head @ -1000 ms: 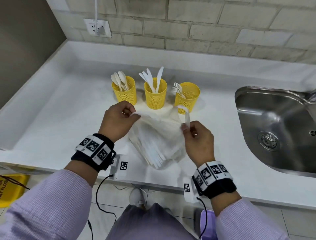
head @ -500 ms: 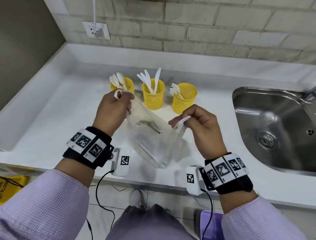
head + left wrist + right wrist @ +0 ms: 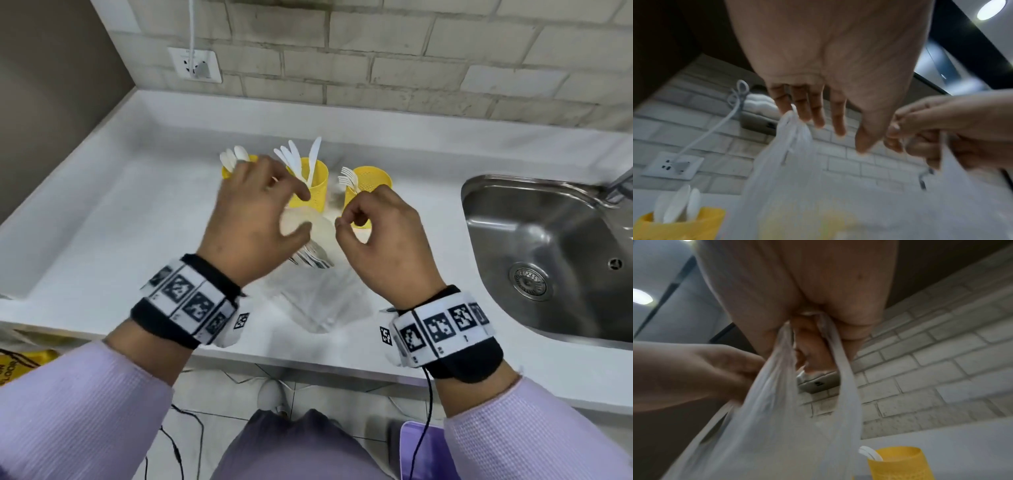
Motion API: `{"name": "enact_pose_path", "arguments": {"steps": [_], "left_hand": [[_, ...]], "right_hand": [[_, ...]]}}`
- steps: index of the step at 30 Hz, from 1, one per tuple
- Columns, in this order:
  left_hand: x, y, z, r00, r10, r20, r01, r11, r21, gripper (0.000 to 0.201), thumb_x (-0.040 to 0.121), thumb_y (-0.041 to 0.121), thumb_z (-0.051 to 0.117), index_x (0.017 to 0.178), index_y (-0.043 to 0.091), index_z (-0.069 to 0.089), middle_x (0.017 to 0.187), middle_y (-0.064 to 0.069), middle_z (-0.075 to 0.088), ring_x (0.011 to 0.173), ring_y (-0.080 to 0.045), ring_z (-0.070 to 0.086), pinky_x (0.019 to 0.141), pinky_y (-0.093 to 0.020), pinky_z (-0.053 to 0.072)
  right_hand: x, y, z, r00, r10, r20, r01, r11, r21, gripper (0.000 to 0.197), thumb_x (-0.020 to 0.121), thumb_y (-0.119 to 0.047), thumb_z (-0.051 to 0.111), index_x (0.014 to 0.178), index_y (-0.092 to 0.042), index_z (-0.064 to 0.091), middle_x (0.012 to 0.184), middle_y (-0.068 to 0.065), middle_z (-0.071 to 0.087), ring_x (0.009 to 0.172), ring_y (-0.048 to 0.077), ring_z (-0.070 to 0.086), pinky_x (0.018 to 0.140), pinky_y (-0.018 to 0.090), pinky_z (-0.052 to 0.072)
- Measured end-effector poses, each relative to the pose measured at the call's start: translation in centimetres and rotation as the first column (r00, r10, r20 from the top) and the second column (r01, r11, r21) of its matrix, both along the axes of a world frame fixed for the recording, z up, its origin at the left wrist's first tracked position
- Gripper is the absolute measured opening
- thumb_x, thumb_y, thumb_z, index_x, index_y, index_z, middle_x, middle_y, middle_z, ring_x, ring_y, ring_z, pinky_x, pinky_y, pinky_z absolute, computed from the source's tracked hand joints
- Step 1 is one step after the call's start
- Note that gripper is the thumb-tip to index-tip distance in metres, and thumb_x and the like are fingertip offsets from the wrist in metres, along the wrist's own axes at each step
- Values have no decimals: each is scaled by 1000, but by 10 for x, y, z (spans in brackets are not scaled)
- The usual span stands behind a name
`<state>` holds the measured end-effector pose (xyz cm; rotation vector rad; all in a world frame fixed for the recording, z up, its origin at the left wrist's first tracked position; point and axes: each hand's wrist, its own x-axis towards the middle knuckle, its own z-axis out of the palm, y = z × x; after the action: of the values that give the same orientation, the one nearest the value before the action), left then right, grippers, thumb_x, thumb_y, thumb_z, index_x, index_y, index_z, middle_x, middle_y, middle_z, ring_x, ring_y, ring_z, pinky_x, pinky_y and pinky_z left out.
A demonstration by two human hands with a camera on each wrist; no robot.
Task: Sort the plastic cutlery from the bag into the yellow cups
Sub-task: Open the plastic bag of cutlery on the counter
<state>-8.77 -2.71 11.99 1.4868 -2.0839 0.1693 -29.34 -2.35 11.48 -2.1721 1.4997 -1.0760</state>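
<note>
Holding bag (image 3: 318, 294) of cutlery (image 3: 310, 255) up off tabletop (image 3: 102, 219) near its front edge, right hand (image 3: 380, 240) pinching one handle, left hand (image 3: 255, 219) spread, handle hooked on fingers (image 3: 803, 112), apparently opening it before the yellow cups (image 3: 368, 186).

Bag lifted, left grip loosening

My left hand (image 3: 253, 219) now spreads its fingers by the bag (image 3: 318, 294), which hangs higher off the surface (image 3: 102, 240) than a second ago.
</note>
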Motion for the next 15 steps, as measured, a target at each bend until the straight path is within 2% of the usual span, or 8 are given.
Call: {"name": "enact_pose_path", "arguments": {"steps": [2,4,7,8,10,12,13,15], "left_hand": [[-6,-4,-18,971,63,231,-100,984,151,56,70,42,82,120,23,67,122,-5,59,113,-36,52,91,-47,40],[-3,-8,-34,926,140,350,-222,952,209,58,72,40,83,124,21,66,125,-6,60,115,-38,52,94,-49,41],[8,-9,-40,900,201,386,-329,894,303,30,91,35,66,117,19,65,113,-7,68,106,-37,61,88,-45,44],[11,-8,-40,923,193,334,-317,872,374,22,96,33,60,111,18,66,106,-7,71,100,-37,64,82,-41,45],[21,-5,-44,975,205,90,-222,834,504,16,97,34,64,97,19,69,92,-6,72,87,-33,66,69,-34,42],[32,-4,-46,940,251,-230,-81,822,564,20,91,36,75,83,18,70,77,-1,71,71,-21,63,62,-31,44],[36,-2,-47,878,285,-384,-7,811,585,22,90,34,78,78,16,71,72,-1,71,64,-17,61,62,-30,47],[42,2,-48,650,383,-656,146,785,603,21,92,27,77,80,10,75,75,-3,74,62,-13,59,65,-28,50]], "right_hand": [[6,-1,0,964,-50,-261,81,991,109,22,91,-34,64,104,-16,63,110,4,56,85,32,62,73,42,52],[9,-2,-3,873,-45,-485,166,964,209,34,92,-41,61,114,-14,60,118,8,54,91,39,63,71,40,49],[4,-6,-17,771,23,-637,231,921,314,35,94,-45,58,109,-13,61,116,9,58,106,37,60,75,36,41],[1,-5,-24,733,39,-679,245,916,317,34,94,-44,58,108,-13,63,117,9,58,113,36,56,80,39,40],[-4,-4,-37,652,9,-758,276,929,248,31,92,-41,60,103,-14,68,122,9,52,121,37,43,91,46,38],[-11,-5,-48,688,-51,-723,339,904,259,22,92,-35,58,96,-15,68,121,10,48,121,39,41,92,50,39],[-17,-7,-51,763,-54,-644,348,874,340,18,94,-32,55,92,-16,64,117,10,50,119,39,46,91,47,44],[-28,-11,-54,914,-46,-402,280,790,546,20,97,-26,53,86,-10,59,102,11,62,105,35,61,80,35,49]]}}
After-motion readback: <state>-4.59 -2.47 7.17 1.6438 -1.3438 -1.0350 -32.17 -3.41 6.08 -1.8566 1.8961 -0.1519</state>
